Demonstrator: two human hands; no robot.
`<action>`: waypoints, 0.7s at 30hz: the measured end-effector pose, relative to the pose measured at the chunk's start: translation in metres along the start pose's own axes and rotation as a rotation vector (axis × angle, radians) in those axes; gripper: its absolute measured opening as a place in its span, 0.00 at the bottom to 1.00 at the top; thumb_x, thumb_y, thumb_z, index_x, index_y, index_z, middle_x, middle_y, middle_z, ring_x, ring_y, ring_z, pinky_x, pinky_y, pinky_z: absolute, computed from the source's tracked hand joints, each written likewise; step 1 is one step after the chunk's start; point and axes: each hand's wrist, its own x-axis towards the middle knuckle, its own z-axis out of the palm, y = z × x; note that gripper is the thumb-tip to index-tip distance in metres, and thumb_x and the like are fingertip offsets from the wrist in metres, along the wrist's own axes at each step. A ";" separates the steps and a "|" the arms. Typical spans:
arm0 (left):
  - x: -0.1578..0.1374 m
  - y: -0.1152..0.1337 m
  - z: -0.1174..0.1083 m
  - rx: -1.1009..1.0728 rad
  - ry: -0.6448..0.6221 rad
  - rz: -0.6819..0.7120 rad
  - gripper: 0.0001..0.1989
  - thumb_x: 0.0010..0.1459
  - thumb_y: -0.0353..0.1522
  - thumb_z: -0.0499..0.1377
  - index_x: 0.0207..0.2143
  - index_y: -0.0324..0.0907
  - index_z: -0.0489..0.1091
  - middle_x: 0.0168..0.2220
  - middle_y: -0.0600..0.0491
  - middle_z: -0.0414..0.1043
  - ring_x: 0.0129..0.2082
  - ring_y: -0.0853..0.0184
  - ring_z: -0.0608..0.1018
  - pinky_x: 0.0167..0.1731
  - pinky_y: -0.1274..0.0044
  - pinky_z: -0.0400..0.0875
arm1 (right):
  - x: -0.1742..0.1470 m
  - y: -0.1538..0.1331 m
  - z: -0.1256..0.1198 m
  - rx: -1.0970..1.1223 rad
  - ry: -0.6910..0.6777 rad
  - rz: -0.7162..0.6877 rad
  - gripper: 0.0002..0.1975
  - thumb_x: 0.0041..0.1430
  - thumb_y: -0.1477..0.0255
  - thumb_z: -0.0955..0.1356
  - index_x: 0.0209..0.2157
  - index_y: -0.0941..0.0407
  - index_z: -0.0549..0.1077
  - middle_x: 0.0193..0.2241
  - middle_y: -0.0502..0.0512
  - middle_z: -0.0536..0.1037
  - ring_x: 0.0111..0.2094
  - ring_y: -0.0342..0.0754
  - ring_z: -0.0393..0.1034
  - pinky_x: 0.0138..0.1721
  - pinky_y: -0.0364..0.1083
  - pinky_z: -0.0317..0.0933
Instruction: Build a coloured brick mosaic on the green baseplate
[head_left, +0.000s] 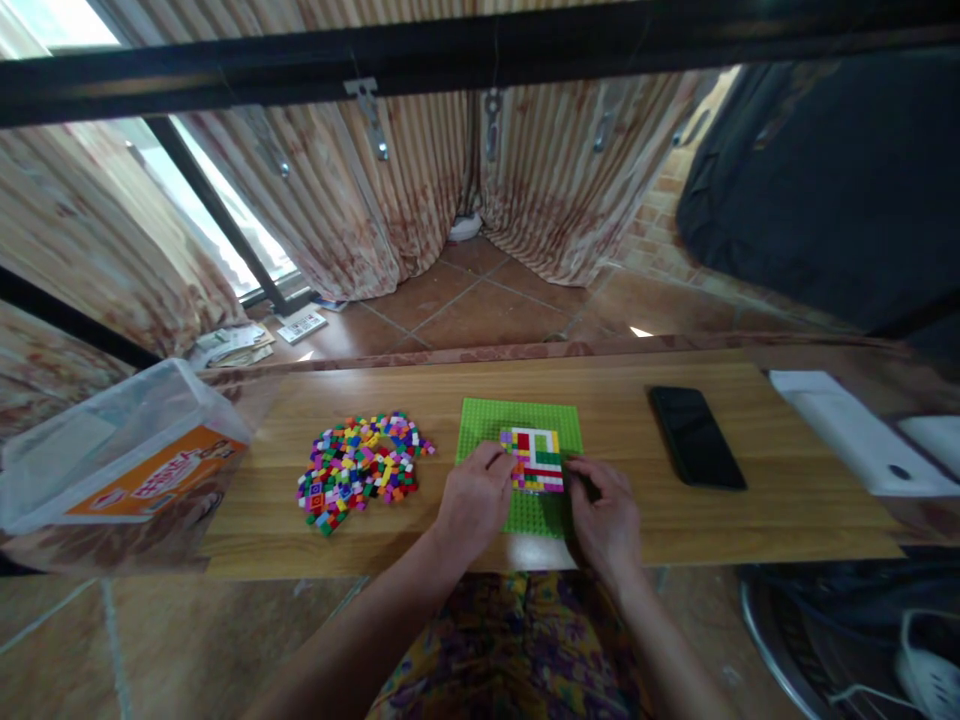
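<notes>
Both hands rest on the green baseplate, which lies near the front edge of the wooden table, about midway along it. The left hand has its fingers curled together at the left side of the coloured brick patch. The right hand touches the patch's right side, fingertips bent close; whether it pinches a brick cannot be told. A loose brick pile lies left of the plate, a black phone right, a plastic box at the left end.

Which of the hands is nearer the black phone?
Right. The right hand rests at the green baseplate's right edge, left of the phone; the left hand is farther, across the plate.
</notes>
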 end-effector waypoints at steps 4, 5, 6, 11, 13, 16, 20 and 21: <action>-0.006 0.002 0.000 -0.159 0.087 -0.072 0.11 0.63 0.26 0.52 0.43 0.43 0.72 0.42 0.49 0.72 0.42 0.66 0.75 0.45 0.74 0.73 | -0.001 0.001 0.000 -0.032 -0.003 -0.040 0.11 0.58 0.69 0.64 0.35 0.55 0.78 0.39 0.59 0.79 0.44 0.54 0.69 0.49 0.56 0.61; -0.008 0.002 -0.001 -0.211 0.107 -0.099 0.12 0.63 0.26 0.52 0.45 0.43 0.71 0.43 0.49 0.72 0.43 0.65 0.75 0.47 0.73 0.72 | -0.001 0.001 0.000 -0.035 -0.007 -0.047 0.11 0.58 0.69 0.64 0.35 0.55 0.78 0.39 0.59 0.79 0.44 0.54 0.69 0.49 0.55 0.61; -0.010 0.002 -0.002 -0.262 0.122 -0.132 0.13 0.62 0.25 0.52 0.46 0.43 0.70 0.43 0.49 0.72 0.44 0.65 0.75 0.47 0.73 0.72 | -0.001 0.002 0.000 -0.036 -0.010 -0.052 0.11 0.58 0.69 0.64 0.35 0.55 0.78 0.39 0.59 0.79 0.44 0.54 0.69 0.49 0.55 0.61; -0.013 -0.003 -0.002 -0.482 0.167 -0.388 0.12 0.60 0.26 0.54 0.46 0.39 0.70 0.40 0.48 0.74 0.37 0.66 0.77 0.38 0.76 0.73 | -0.001 0.003 0.000 -0.038 -0.003 -0.059 0.11 0.58 0.70 0.64 0.34 0.55 0.78 0.39 0.59 0.79 0.44 0.53 0.69 0.49 0.55 0.61; -0.008 -0.005 0.001 -0.573 0.144 -0.468 0.10 0.61 0.29 0.55 0.43 0.38 0.72 0.38 0.49 0.76 0.34 0.67 0.78 0.36 0.76 0.73 | -0.001 0.002 0.000 -0.044 0.002 -0.058 0.11 0.58 0.69 0.64 0.34 0.55 0.78 0.38 0.59 0.79 0.44 0.53 0.69 0.49 0.55 0.61; 0.001 -0.006 0.005 -0.652 0.091 -0.511 0.10 0.60 0.33 0.56 0.40 0.38 0.74 0.35 0.50 0.78 0.32 0.67 0.78 0.33 0.77 0.72 | -0.001 0.001 -0.001 -0.049 -0.001 -0.055 0.11 0.58 0.69 0.64 0.34 0.55 0.78 0.38 0.59 0.79 0.43 0.53 0.69 0.49 0.55 0.61; 0.009 -0.002 0.006 -0.643 0.074 -0.529 0.11 0.57 0.35 0.59 0.40 0.38 0.74 0.33 0.50 0.78 0.29 0.68 0.77 0.30 0.77 0.71 | -0.001 0.001 -0.001 -0.061 -0.005 -0.048 0.11 0.57 0.69 0.64 0.33 0.55 0.78 0.38 0.58 0.79 0.43 0.53 0.69 0.49 0.55 0.61; 0.010 -0.001 0.005 -0.640 0.076 -0.533 0.11 0.57 0.34 0.60 0.39 0.38 0.75 0.32 0.50 0.78 0.28 0.68 0.77 0.30 0.78 0.70 | -0.001 0.001 -0.001 -0.062 -0.007 -0.049 0.11 0.57 0.69 0.64 0.33 0.55 0.78 0.38 0.58 0.79 0.43 0.53 0.69 0.49 0.55 0.61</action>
